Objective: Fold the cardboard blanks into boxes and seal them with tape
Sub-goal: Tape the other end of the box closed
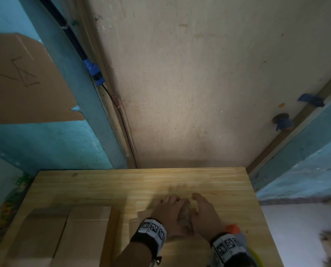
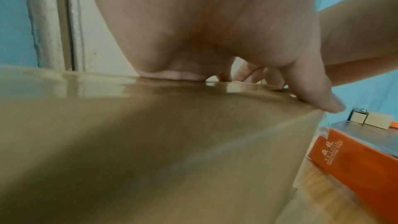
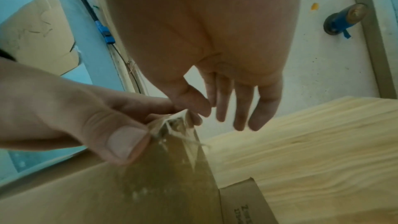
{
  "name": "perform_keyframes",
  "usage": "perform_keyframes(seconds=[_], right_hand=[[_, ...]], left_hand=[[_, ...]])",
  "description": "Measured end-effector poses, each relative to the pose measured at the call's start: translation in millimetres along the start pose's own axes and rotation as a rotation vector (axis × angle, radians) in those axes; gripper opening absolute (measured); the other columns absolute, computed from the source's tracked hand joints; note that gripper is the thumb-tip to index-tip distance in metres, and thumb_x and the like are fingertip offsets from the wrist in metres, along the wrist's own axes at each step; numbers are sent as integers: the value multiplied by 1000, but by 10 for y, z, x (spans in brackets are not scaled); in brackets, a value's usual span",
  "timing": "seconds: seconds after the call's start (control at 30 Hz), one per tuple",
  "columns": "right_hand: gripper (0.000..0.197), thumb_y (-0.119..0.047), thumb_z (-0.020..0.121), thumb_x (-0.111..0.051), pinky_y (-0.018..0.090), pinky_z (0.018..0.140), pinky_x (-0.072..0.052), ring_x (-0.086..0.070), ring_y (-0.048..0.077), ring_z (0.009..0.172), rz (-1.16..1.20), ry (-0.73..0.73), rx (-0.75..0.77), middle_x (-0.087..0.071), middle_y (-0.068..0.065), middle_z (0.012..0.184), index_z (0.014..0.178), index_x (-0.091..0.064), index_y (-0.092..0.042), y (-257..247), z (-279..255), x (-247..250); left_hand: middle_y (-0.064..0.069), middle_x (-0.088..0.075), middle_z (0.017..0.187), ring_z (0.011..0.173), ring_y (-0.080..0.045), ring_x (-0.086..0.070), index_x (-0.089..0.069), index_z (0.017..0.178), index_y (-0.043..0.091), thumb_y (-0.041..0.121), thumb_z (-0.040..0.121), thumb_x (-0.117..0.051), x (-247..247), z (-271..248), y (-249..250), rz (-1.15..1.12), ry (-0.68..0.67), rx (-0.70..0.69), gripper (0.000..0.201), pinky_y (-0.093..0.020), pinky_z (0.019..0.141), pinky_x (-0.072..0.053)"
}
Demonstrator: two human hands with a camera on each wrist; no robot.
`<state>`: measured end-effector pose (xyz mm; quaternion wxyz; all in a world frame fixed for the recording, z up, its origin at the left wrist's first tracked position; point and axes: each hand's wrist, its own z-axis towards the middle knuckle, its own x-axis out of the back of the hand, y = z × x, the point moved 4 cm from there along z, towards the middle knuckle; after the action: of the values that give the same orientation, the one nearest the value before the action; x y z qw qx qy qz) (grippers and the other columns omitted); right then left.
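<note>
A brown cardboard box (image 1: pixel 142 215) stands on the wooden table (image 1: pixel 103 185), its top covered in glossy tape (image 2: pixel 129 108). My left hand (image 1: pixel 170 209) lies over the top, palm down, fingers curled over the far edge. Its thumb (image 3: pixel 127 142) presses a crumpled tape end (image 3: pixel 170 125) at the box's upper edge. Just to the right, my right hand (image 1: pixel 205 211) hovers with straight, spread fingers (image 3: pixel 241 108) and holds nothing. A printed flap (image 3: pixel 243 202) sticks out at the box's side. Most of the box is hidden under my hands in the head view.
Flat cardboard blanks (image 1: pixel 64 237) lie at the table's near left. An orange and grey tape dispenser (image 1: pixel 234 229) sits behind my right wrist, also the orange body (image 2: pixel 349 156). A door with a knob (image 1: pixel 281 120) and blue walls close in the table's far side.
</note>
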<state>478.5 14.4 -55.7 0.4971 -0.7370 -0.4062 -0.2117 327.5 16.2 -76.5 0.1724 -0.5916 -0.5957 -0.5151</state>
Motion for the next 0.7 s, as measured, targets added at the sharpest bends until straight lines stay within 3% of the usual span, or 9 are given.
perform_keyframes(seconds=[0.13, 0.2, 0.3, 0.4, 0.47, 0.53, 0.57, 0.63, 0.7], right_hand=[[33, -7, 92, -60, 33, 91, -61, -73, 12, 101, 154, -16, 109, -78, -3, 109, 119, -74, -18, 10, 16, 6], [25, -7, 93, -62, 24, 76, -60, -72, 0, 84, 219, -21, 123, -78, -11, 89, 102, -76, -26, 16, -13, -12], [35, -2, 93, -63, 19, 61, -49, -63, -5, 61, 289, -85, 114, -71, -18, 65, 76, -70, -33, 18, -71, -62], [28, -1, 91, -63, 29, 66, -56, -70, 8, 70, 398, -164, 92, -77, -7, 76, 89, -77, -25, 83, -120, -92], [18, -15, 87, -71, 47, 75, -59, -75, 26, 84, 494, -191, 104, -79, 14, 92, 102, -81, -18, 144, -166, -99], [27, -28, 85, -73, 57, 90, -56, -72, 39, 99, 496, -212, 113, -74, 25, 103, 108, -80, -15, 196, -232, -79], [28, -26, 87, -74, 54, 95, -55, -70, 39, 107, 485, -229, 127, -75, 22, 107, 113, -79, -17, 196, -278, -60], [40, -17, 87, -72, 40, 99, -55, -70, 23, 115, 386, -259, 157, -77, 3, 117, 124, -73, -32, 264, -348, -59], [56, -26, 78, -69, 36, 104, -54, -65, 16, 122, 200, -307, 170, -70, -7, 127, 131, -61, -42, 344, -434, -101]], left_hand=[[7, -38, 147, 136, -22, -35, -28, 150, 38, 86, 62, -66, 20, -23, 21, 23, 48, -7, 107, -53, 113, -27], [8, -38, 146, 136, -21, -37, -29, 149, 39, 88, 60, -63, 7, -32, 14, 34, 80, -17, 107, -53, 113, -26], [10, -39, 146, 137, -20, -37, -30, 148, 41, 90, 58, -61, -18, -35, -3, 43, 118, -31, 106, -51, 115, -22], [9, -28, 153, 143, -20, -30, -32, 145, 44, 86, 58, -68, -32, -11, -20, 5, 132, -31, 103, -51, 118, -17], [8, -15, 160, 148, -22, -22, -33, 144, 47, 82, 56, -72, -35, -2, -31, -28, 124, -17, 102, -53, 121, -14], [10, -6, 164, 150, -22, -17, -33, 144, 48, 81, 56, -74, -33, -2, -33, -38, 116, -2, 103, -54, 123, -11], [11, -6, 164, 151, -23, -16, -33, 145, 48, 81, 56, -74, -36, -6, -33, -41, 116, 1, 103, -54, 123, -10], [12, -8, 163, 151, -23, -16, -32, 145, 48, 81, 58, -74, -36, -22, -24, -36, 118, 1, 102, -53, 124, -8], [13, -11, 162, 151, -21, -17, -32, 146, 47, 80, 60, -73, -32, -36, -14, -25, 118, -1, 101, -52, 124, -7]])
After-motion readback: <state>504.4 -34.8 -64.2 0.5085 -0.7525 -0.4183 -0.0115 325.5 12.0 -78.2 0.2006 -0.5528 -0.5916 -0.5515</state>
